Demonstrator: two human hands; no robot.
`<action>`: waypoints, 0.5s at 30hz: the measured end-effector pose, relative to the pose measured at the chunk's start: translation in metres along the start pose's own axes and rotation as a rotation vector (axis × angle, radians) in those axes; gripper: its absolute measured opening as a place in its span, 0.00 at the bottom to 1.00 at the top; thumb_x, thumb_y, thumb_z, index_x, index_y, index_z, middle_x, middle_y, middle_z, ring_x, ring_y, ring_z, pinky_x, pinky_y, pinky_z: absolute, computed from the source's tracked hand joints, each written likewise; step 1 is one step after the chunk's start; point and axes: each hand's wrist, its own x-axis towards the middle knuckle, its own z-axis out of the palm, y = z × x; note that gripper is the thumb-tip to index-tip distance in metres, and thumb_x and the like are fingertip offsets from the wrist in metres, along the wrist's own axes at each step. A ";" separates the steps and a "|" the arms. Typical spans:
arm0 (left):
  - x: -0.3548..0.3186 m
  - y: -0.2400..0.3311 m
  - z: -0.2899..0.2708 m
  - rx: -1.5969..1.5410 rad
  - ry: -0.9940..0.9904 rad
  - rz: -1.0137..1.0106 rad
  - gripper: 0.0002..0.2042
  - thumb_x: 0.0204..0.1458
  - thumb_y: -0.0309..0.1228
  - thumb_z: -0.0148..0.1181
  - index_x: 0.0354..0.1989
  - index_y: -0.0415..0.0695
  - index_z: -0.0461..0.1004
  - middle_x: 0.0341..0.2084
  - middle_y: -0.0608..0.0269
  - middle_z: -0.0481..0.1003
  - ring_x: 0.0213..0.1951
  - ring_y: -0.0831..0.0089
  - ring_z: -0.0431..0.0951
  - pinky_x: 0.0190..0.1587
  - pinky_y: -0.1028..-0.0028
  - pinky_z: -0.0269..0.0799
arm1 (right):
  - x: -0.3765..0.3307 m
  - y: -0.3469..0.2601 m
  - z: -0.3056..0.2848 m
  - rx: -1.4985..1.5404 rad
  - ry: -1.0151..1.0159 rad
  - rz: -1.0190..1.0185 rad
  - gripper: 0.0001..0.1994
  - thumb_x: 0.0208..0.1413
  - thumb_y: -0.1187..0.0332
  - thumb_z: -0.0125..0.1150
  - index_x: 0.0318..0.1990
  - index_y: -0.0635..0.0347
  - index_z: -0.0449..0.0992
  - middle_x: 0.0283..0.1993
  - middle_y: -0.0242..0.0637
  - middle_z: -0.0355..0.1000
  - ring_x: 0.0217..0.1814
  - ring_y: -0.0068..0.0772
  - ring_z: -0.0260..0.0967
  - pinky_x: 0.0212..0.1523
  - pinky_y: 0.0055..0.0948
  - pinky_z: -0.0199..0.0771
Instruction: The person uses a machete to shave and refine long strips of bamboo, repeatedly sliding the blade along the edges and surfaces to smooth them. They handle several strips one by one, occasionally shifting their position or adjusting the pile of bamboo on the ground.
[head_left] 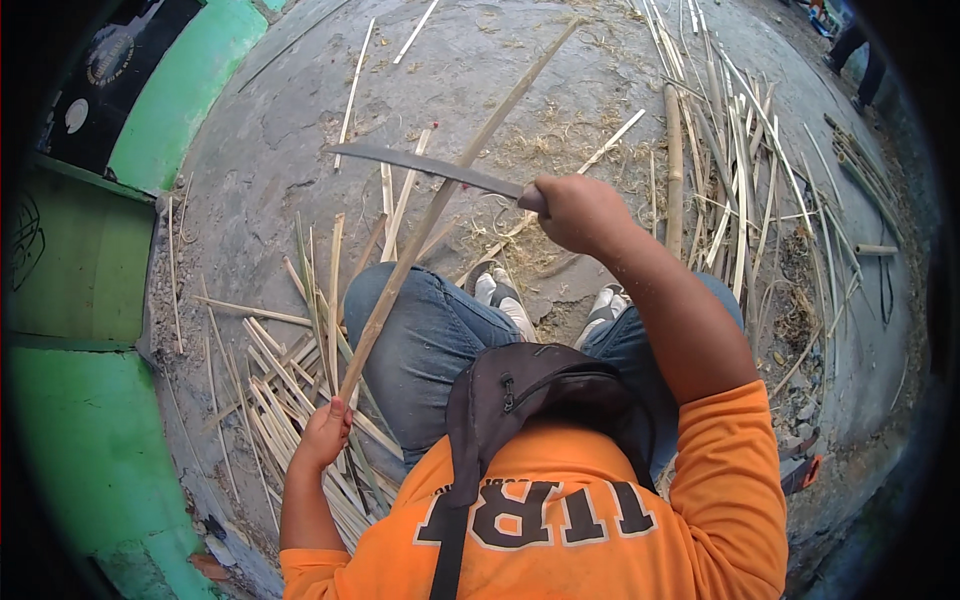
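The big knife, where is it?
In the head view, the knife is up in the right hand, its blade crossing the long bamboo strip above the knees.

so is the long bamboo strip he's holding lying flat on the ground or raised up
Raised and slanted. The left hand grips the bamboo strip's lower end beside the knee, and it runs diagonally up across the thigh, crossing the blade held by the right hand.

A single wide fisheye view is taken from the person's head, aimed steeply down over an orange shirt (560,520) and denim-clad knees (430,340) to the concrete floor (270,150) close below. Both forearms are seen entering from the lower edge. Straight edges are bent near the dark circular rim. No second view is given.
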 end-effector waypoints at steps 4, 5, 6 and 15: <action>0.002 0.000 -0.005 0.071 0.012 0.039 0.35 0.66 0.69 0.39 0.29 0.45 0.68 0.20 0.73 0.62 0.23 0.80 0.61 0.27 0.76 0.58 | -0.007 -0.021 0.005 -0.040 -0.161 -0.053 0.11 0.64 0.59 0.59 0.43 0.54 0.80 0.37 0.47 0.81 0.43 0.55 0.81 0.44 0.50 0.80; 0.002 -0.002 -0.005 0.068 0.015 0.033 0.35 0.66 0.69 0.39 0.29 0.45 0.68 0.20 0.73 0.62 0.23 0.80 0.61 0.27 0.76 0.58 | -0.013 -0.030 0.013 -0.031 -0.199 -0.086 0.12 0.65 0.57 0.59 0.44 0.54 0.80 0.37 0.47 0.81 0.42 0.55 0.81 0.43 0.51 0.80; 0.004 -0.005 -0.005 0.042 0.008 0.034 0.35 0.66 0.69 0.39 0.29 0.45 0.68 0.20 0.72 0.62 0.23 0.80 0.61 0.27 0.76 0.58 | -0.015 -0.039 0.012 -0.035 -0.213 -0.108 0.12 0.65 0.57 0.59 0.43 0.55 0.80 0.36 0.47 0.81 0.41 0.55 0.81 0.43 0.52 0.80; 0.011 -0.006 -0.006 0.014 -0.019 -0.022 0.36 0.66 0.70 0.39 0.27 0.45 0.67 0.19 0.71 0.62 0.23 0.79 0.60 0.27 0.76 0.57 | 0.005 -0.015 0.020 0.101 -0.095 0.028 0.09 0.60 0.61 0.61 0.42 0.52 0.82 0.38 0.48 0.81 0.43 0.56 0.80 0.44 0.52 0.80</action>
